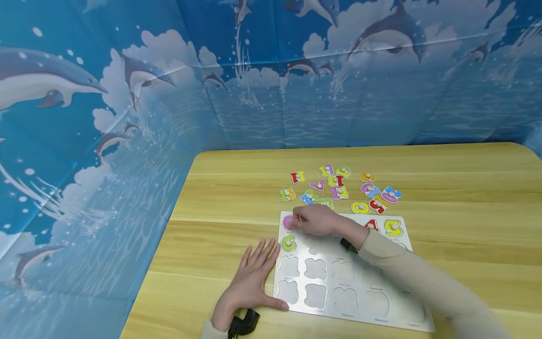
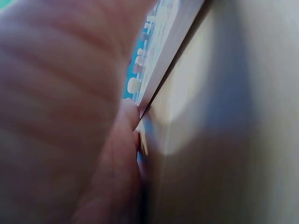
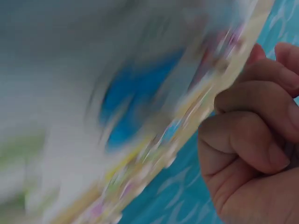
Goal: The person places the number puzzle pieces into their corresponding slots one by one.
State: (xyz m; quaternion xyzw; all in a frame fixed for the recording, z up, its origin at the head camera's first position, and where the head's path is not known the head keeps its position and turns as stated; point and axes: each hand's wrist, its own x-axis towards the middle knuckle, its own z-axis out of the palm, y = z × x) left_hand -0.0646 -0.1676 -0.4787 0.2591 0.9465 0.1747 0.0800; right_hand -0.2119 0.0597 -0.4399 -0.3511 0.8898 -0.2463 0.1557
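A white number puzzle board (image 1: 311,252) lies on the table, with recesses for knobbed number pieces. My right hand (image 1: 315,220) is over its upper left corner, fingers curled, fingertips right at a purple piece (image 1: 287,222). In the right wrist view, the curled fingers (image 3: 261,135) show nothing between them, beside the blurred board with a blue piece (image 3: 135,102). My left hand (image 1: 251,278) lies spread along the board's left edge, its thumb at the lower left corner. The left wrist view shows that hand (image 2: 114,154) close against the board's side.
A green 6 (image 1: 288,243), red 4 (image 1: 372,225) and yellow 5 (image 1: 393,228) sit in the board. Several loose number pieces (image 1: 334,181) lie behind it on the wooden table (image 1: 203,235). A blue dolphin-print cloth (image 1: 271,113) hangs around the table's back and left.
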